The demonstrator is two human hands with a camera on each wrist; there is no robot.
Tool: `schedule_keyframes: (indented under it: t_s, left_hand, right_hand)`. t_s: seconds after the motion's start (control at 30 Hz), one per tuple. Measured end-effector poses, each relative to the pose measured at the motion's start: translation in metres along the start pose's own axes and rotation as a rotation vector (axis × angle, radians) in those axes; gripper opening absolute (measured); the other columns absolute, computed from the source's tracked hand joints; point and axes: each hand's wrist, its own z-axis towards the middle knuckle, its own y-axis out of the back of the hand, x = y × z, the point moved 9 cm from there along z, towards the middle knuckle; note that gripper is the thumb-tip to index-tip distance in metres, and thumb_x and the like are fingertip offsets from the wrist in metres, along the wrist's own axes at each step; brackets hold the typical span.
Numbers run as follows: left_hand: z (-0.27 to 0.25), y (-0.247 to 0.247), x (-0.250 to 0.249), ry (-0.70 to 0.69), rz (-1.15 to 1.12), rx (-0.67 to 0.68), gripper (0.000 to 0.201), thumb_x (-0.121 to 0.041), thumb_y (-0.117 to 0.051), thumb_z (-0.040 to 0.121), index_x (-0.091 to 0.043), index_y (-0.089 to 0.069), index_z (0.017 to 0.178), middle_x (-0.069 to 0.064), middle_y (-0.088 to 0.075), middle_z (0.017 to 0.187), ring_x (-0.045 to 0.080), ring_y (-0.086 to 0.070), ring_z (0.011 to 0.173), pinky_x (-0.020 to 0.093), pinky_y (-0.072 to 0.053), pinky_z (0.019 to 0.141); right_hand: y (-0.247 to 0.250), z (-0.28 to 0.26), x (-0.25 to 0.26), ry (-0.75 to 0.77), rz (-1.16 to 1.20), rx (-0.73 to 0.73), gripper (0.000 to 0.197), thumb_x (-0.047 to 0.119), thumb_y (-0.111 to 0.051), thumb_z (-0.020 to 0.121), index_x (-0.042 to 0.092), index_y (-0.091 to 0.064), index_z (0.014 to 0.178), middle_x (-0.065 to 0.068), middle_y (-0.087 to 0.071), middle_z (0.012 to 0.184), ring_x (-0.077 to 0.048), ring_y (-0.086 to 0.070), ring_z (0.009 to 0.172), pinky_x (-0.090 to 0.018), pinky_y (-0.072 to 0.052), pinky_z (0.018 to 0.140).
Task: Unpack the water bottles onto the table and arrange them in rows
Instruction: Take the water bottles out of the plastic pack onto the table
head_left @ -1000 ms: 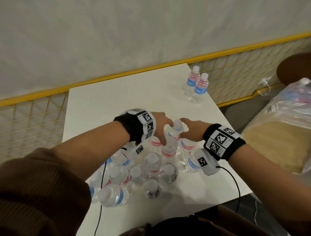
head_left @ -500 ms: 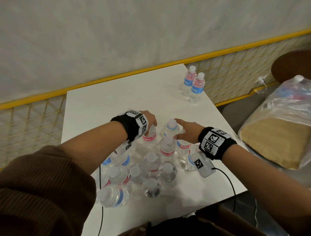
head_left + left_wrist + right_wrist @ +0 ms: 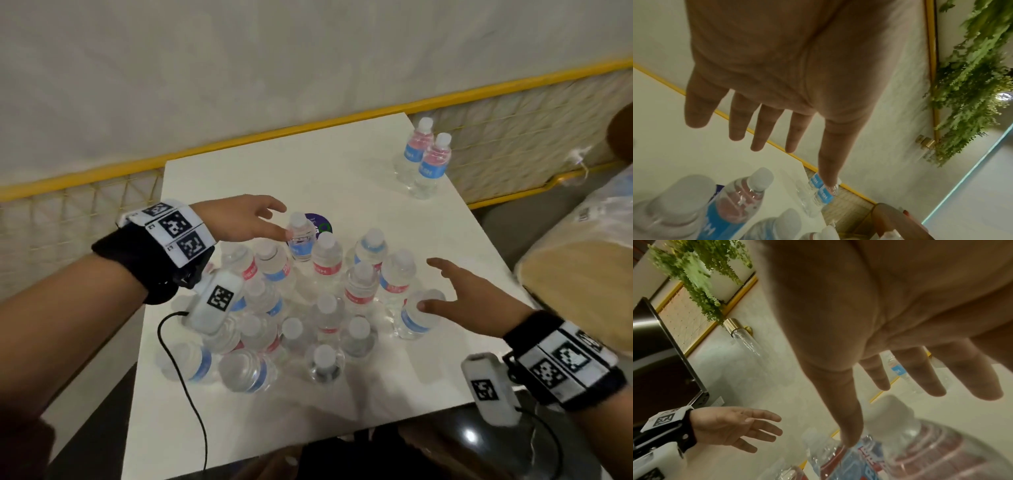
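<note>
Several small clear water bottles (image 3: 325,301) with white caps and blue-and-pink labels stand crowded on the near half of the white table (image 3: 212,178); some at the near left lie tipped. Two more bottles (image 3: 424,161) stand together at the far right corner. My left hand (image 3: 253,219) hovers with spread fingers just left of the farthest bottle of the cluster (image 3: 301,236), holding nothing. My right hand (image 3: 459,291) hangs with fingers spread over the cluster's right side, its thumb (image 3: 846,410) by a bottle's cap (image 3: 424,301). The left wrist view shows straight fingers (image 3: 760,126) above the caps.
A yellow wire-mesh rail (image 3: 513,137) runs behind and to the right of the table. A plastic-wrapped pack (image 3: 589,246) sits off the right edge. A round dark sticker (image 3: 318,222) lies on the table behind the cluster. A black cable (image 3: 185,377) trails over the table's near left.
Both hands have let go of the bottles they were gripping in the cluster and have spread apart, the left to the far left side, the right back and to the right.
</note>
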Motion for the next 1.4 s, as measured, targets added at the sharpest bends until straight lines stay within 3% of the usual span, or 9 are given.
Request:
schedule_keyframes:
  t_s: [0.3, 0.5, 0.73, 0.87, 1.0, 1.13, 1.23, 1.3, 1.4]
  left_hand:
    - [0.011, -0.057, 0.012, 0.087, 0.217, 0.051, 0.059, -0.039, -0.062, 0.086, -0.020, -0.044, 0.139, 0.005, -0.033, 0.149, 0.022, -0.035, 0.136, 0.031, -0.031, 0.107]
    - [0.022, -0.051, -0.002, -0.022, 0.328, -0.087, 0.039, -0.002, -0.045, 0.092, -0.012, -0.058, 0.128, 0.010, -0.049, 0.138, 0.027, -0.051, 0.122, 0.026, -0.041, 0.089]
    - [0.009, -0.050, -0.009, -0.250, 0.432, -0.046, 0.042, -0.010, -0.045, 0.094, -0.015, -0.050, 0.135, 0.007, -0.048, 0.141, 0.026, -0.047, 0.126, 0.029, -0.038, 0.099]
    - [-0.021, -0.032, 0.013, -0.359, 0.342, -0.073, 0.038, -0.020, -0.057, 0.090, -0.013, -0.055, 0.127, 0.007, -0.049, 0.136, 0.026, -0.048, 0.124, 0.032, -0.038, 0.100]
    - [-0.038, -0.008, 0.068, -0.318, 0.276, -0.113, 0.055, -0.025, -0.060, 0.090, -0.018, -0.040, 0.141, 0.004, -0.036, 0.148, 0.020, -0.033, 0.137, 0.028, -0.028, 0.108]
    - [-0.032, -0.002, 0.140, -0.172, 0.067, -0.072, 0.069, -0.010, -0.057, 0.089, -0.026, -0.024, 0.148, 0.004, -0.025, 0.154, 0.022, -0.028, 0.140, 0.032, -0.030, 0.107]
    - [-0.022, -0.023, 0.178, -0.071, -0.169, 0.053, 0.085, 0.003, -0.056, 0.085, -0.037, -0.015, 0.147, -0.001, -0.032, 0.143, 0.028, -0.046, 0.118, 0.039, -0.046, 0.087]
    - [-0.020, -0.039, 0.185, -0.031, -0.389, 0.089, 0.085, 0.005, -0.057, 0.085, -0.041, -0.018, 0.143, -0.002, -0.037, 0.124, 0.026, -0.050, 0.105, 0.038, -0.050, 0.072]
    - [-0.010, -0.041, 0.179, -0.095, -0.567, -0.033, 0.055, -0.001, -0.056, 0.089, -0.028, -0.032, 0.129, -0.001, -0.047, 0.103, 0.017, -0.052, 0.088, 0.029, -0.049, 0.061]
  right_hand:
    - [-0.031, 0.003, -0.006, 0.010, 0.128, -0.021, 0.064, 0.026, -0.064, 0.086, 0.024, -0.031, 0.141, -0.009, -0.053, 0.118, -0.023, -0.050, 0.099, -0.026, -0.036, 0.083]
    - [-0.038, 0.000, 0.009, -0.050, 0.187, -0.113, 0.045, 0.028, -0.064, 0.086, 0.020, -0.046, 0.126, -0.003, -0.053, 0.099, -0.021, -0.051, 0.088, -0.026, -0.039, 0.075]
    - [-0.068, 0.002, 0.049, -0.111, 0.198, -0.158, 0.053, 0.035, -0.065, 0.085, 0.021, -0.042, 0.130, -0.012, -0.057, 0.119, -0.030, -0.057, 0.100, -0.034, -0.047, 0.085]
    - [-0.076, -0.006, 0.033, -0.228, 0.275, -0.198, 0.058, 0.037, -0.061, 0.087, 0.022, -0.035, 0.137, -0.011, -0.051, 0.133, -0.031, -0.051, 0.117, -0.038, -0.046, 0.088]
    - [-0.115, -0.031, -0.006, -0.469, 0.158, -0.044, 0.047, 0.025, -0.053, 0.091, 0.021, -0.037, 0.134, -0.011, -0.056, 0.114, -0.029, -0.059, 0.090, -0.040, -0.058, 0.070]
    - [-0.185, -0.052, -0.009, -0.506, 0.058, 0.242, 0.065, 0.030, -0.072, 0.078, 0.018, -0.039, 0.132, -0.008, -0.061, 0.091, -0.023, -0.057, 0.069, -0.034, -0.054, 0.068]
    - [-0.231, -0.054, 0.024, -0.397, 0.334, 0.323, 0.078, 0.029, -0.081, 0.070, 0.025, -0.033, 0.132, -0.008, -0.064, 0.080, -0.025, -0.056, 0.066, -0.037, -0.050, 0.065]
    - [-0.244, -0.046, 0.050, -0.316, 0.504, 0.287, 0.061, 0.028, -0.080, 0.072, 0.022, -0.046, 0.123, -0.006, -0.064, 0.083, -0.022, -0.058, 0.070, -0.036, -0.052, 0.070]
    - [-0.243, -0.034, 0.074, -0.279, 0.707, 0.158, 0.032, 0.025, -0.076, 0.078, 0.018, -0.059, 0.103, -0.004, -0.060, 0.083, -0.017, -0.055, 0.071, -0.032, -0.052, 0.076]
